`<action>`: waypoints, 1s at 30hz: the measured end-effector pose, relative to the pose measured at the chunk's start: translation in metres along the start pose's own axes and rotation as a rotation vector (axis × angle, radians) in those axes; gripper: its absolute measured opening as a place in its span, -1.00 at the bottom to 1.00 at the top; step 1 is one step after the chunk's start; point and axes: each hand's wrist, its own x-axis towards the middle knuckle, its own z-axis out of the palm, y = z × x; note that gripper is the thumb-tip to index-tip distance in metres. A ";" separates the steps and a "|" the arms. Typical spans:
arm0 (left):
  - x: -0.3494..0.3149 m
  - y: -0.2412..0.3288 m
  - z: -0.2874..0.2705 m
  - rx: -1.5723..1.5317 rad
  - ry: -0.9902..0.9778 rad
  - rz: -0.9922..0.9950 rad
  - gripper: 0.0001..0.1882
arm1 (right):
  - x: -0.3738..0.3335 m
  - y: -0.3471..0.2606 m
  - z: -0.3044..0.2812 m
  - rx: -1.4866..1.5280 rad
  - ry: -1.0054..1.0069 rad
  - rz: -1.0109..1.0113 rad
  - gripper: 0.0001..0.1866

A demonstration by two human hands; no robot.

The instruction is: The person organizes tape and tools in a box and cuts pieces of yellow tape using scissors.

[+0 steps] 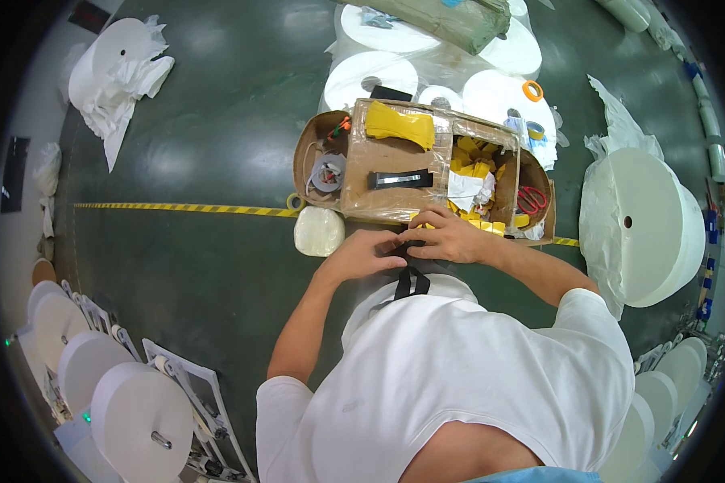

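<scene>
My left hand (366,255) and my right hand (449,237) meet just in front of a cardboard box (354,211), near my waist. Their fingers are bent inward, closed around something small and dark that I cannot make out. On the box's flat middle panel lies a curved yellow piece (398,126), and below it a black strip (400,179) with a shiny centre. The right compartment holds a heap of yellow pieces (477,163) with crumpled white paper (466,193). Red-handled scissors (532,199) sit in the box's right end. A grey tape roll (328,172) is in its left end.
Large white rolls (370,76) stand behind the box, an orange tape roll (532,90) on one. A pale wrapped bundle (320,232) is left of my hands. A big white roll (648,225) stands at right. Machines with white discs (141,423) are at lower left. Striped tape (185,208) crosses the floor.
</scene>
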 end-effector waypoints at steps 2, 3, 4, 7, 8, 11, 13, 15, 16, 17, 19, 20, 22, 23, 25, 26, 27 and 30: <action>0.008 0.006 0.005 -0.010 -0.009 -0.016 -0.49 | -0.015 0.006 -0.004 -0.027 0.038 -0.007 -0.62; 0.014 0.010 0.007 -0.015 -0.016 -0.019 -0.49 | -0.023 0.009 -0.006 -0.043 0.056 -0.006 -0.59; 0.019 0.015 0.011 0.086 0.046 0.063 -0.50 | -0.031 0.008 -0.005 0.071 0.107 0.107 -0.54; 0.030 0.028 0.018 0.323 0.209 0.224 -0.50 | -0.042 0.008 -0.011 0.313 0.215 0.365 -0.35; 0.034 0.031 0.018 0.358 0.241 0.219 -0.50 | -0.044 0.010 -0.015 0.327 0.220 0.405 -0.29; 0.048 0.037 0.022 0.478 0.302 0.215 -0.49 | -0.040 0.029 -0.009 0.146 0.142 0.365 -0.28; 0.053 0.035 0.020 0.547 0.326 0.224 -0.46 | -0.029 0.036 0.001 0.013 0.079 0.371 -0.35; 0.059 0.034 0.013 0.602 0.350 0.256 -0.42 | -0.022 0.046 0.008 -0.040 0.123 0.365 -0.42; 0.060 0.034 0.006 0.593 0.355 0.247 -0.40 | -0.019 0.052 0.012 -0.040 0.114 0.402 -0.42; 0.060 0.033 -0.005 0.584 0.357 0.241 -0.38 | -0.015 0.058 0.016 -0.041 0.107 0.443 -0.42; 0.060 0.020 -0.032 0.492 0.404 0.155 -0.36 | -0.007 0.080 0.028 -0.185 0.110 0.466 -0.51; 0.061 0.005 -0.051 0.413 0.444 0.076 -0.35 | -0.001 0.089 0.032 -0.246 0.109 0.500 -0.54; 0.050 -0.043 -0.091 0.393 0.440 -0.024 -0.36 | 0.016 0.100 0.048 -0.317 0.070 0.581 -0.59; 0.041 -0.074 -0.114 0.456 0.403 -0.039 -0.37 | 0.027 0.104 0.055 -0.346 0.035 0.594 -0.59; 0.046 -0.111 -0.136 0.539 0.292 -0.042 -0.42 | 0.037 0.110 0.063 -0.403 -0.041 0.642 -0.58; 0.053 -0.123 -0.146 0.565 0.229 -0.030 -0.44 | 0.039 0.112 0.064 -0.415 -0.061 0.653 -0.57; 0.058 -0.138 -0.153 0.588 0.163 -0.024 -0.46 | 0.040 0.113 0.066 -0.421 -0.086 0.664 -0.56; 0.081 -0.159 -0.162 0.644 -0.033 -0.058 -0.62 | 0.043 0.109 0.063 -0.453 -0.097 0.706 -0.51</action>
